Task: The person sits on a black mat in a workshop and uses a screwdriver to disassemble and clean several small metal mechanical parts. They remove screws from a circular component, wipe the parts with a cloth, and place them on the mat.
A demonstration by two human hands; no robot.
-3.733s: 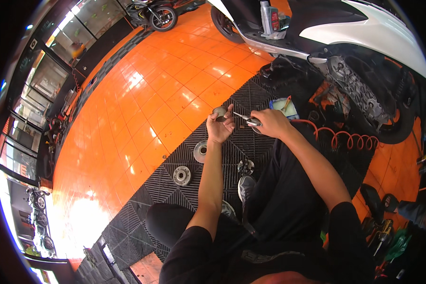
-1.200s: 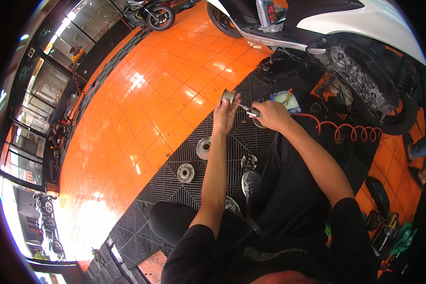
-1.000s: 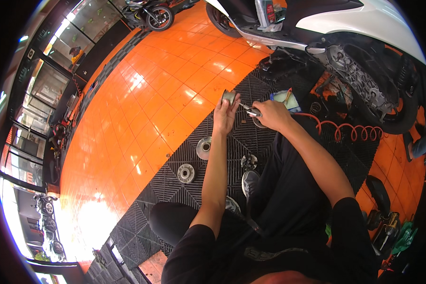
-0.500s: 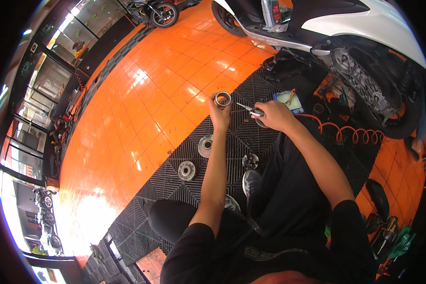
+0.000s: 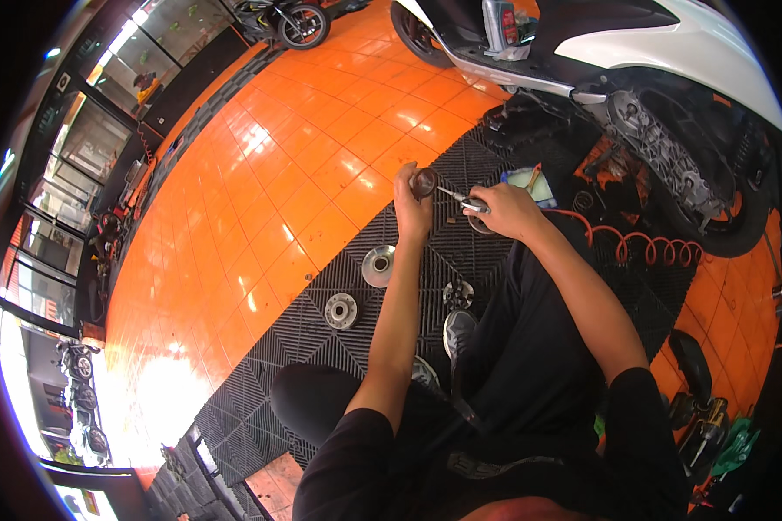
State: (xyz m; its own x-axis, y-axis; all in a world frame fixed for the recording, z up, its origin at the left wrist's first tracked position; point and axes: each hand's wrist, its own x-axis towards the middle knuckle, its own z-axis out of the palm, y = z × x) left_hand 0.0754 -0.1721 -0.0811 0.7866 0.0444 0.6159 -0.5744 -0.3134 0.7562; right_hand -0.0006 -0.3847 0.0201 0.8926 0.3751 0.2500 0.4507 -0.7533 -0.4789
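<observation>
My left hand (image 5: pixel 411 207) is closed round a short, hollow metal cylinder (image 5: pixel 425 181), its round end tilted toward the right. My right hand (image 5: pixel 508 211) grips a silver air blow gun (image 5: pixel 473 205), whose thin nozzle points at the cylinder's opening from just beside it. Below my hands on the black ribbed mat (image 5: pixel 308 356) lie a metal disc with a centre hub (image 5: pixel 378 267), a round flanged part with holes (image 5: pixel 341 311) and a small round metal assembly (image 5: pixel 458 295).
A white scooter (image 5: pixel 634 43) with exposed engine casing (image 5: pixel 650 156) stands at upper right. A red coiled hose (image 5: pixel 643 241) runs rightward. A tray with a brush (image 5: pixel 527 184) sits near the scooter. Motorbikes (image 5: pixel 302 26) line the glass front. Tools (image 5: pixel 704 430) lie at lower right.
My left hand has turned the cylinder: half a second ago its rim faced up with orange showing through; now it tilts rightward with a dark interior. My right hand stays nearly in place.
</observation>
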